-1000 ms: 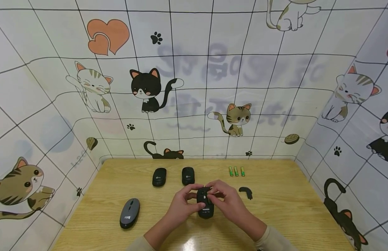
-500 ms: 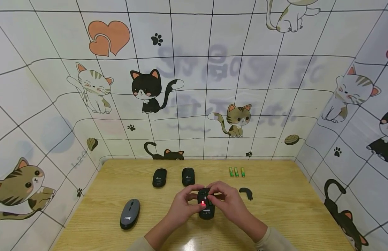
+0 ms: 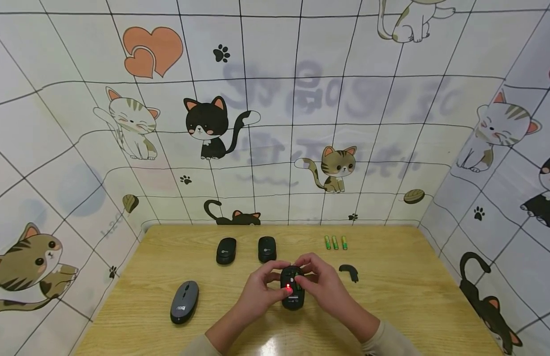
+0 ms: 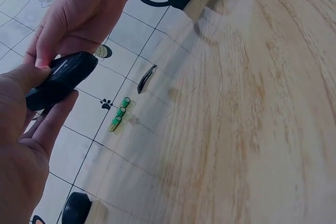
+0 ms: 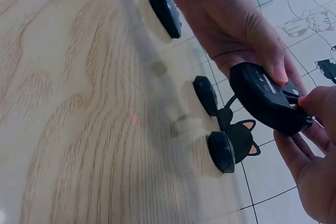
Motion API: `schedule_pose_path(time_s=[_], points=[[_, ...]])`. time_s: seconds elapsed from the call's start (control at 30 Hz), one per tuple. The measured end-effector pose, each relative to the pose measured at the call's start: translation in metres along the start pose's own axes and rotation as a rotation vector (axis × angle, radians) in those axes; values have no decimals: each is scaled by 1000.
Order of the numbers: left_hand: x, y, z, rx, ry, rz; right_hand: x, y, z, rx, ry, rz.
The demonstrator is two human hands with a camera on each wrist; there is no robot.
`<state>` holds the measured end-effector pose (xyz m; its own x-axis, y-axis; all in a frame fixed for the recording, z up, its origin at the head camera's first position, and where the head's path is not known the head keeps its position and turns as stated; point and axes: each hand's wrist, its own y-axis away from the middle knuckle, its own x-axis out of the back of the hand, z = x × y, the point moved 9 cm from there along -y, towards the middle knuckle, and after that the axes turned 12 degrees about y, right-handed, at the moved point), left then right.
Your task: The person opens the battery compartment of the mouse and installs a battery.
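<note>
A black computer mouse is held underside up above the table, its battery compartment uncovered. A red light glows on its underside. My left hand grips it along the left side, thumb on the underside and fingers round the far end. My right hand holds its right far side, the thumb pressing at the compartment in the right wrist view. A bit of green shows by that thumb; the rest inside is hidden. The curved black battery cover lies on the table to the right.
Three green batteries stand in a row at the back right. Two black mice sit at the back left, and a grey mouse lies at the left. A cat-print sheet encloses the wooden table.
The red light has come on in the mouse. My right thumb and index finger have shifted slightly over the compartment, the index finger straightening toward the far end. The left hand keeps its grip.
</note>
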<state>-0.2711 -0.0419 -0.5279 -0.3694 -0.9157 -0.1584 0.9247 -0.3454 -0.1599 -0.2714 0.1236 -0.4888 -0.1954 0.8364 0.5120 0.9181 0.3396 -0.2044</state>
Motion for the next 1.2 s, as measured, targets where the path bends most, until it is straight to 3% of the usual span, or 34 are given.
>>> schedule_pose_path(time_s=[0.23, 0.47, 1.0, 1.2], points=[[-3, -1, 0, -15, 0, -24, 1, -1, 5, -65, -31, -11], [-1, -1, 0, 11, 0, -13, -1, 0, 11, -98, -55, 0], [0, -2, -8, 45, 10, -19, -5, 0, 18, -115, -53, 3], [-3, -4, -12, 66, 60, -39, -5, 1, 24, -146, -39, -2]])
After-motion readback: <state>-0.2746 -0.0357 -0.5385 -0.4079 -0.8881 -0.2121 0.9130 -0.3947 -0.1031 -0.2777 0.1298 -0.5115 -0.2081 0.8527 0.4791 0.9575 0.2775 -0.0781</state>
